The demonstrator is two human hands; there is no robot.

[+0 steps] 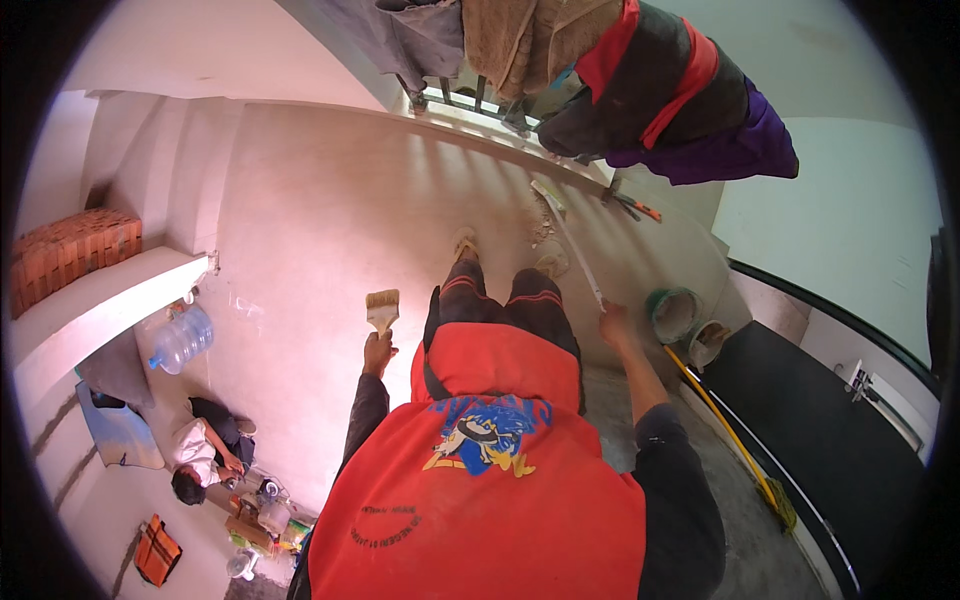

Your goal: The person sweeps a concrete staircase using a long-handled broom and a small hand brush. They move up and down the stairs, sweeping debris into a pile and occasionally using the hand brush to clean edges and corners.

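Note:
My left hand (379,354) grips the handle of a wide flat paintbrush (383,307), its bristles pointing away from me. In my right hand (616,324) is the end of a long white handle, part of a broom (550,196) whose head rests on the floor. Beside the broom head lies a small heap of debris (541,226), close to my right foot. Both my feet, in sandals, stand on the concrete floor (337,187).
Clothes (660,82) hang over a railing ahead. Buckets (673,315) and a yellow-handled mop (720,420) are at the right, tools (637,207) beyond. At left are stacked bricks (75,251), a water jug (182,341), a seated person (206,450) and assorted household items (262,517).

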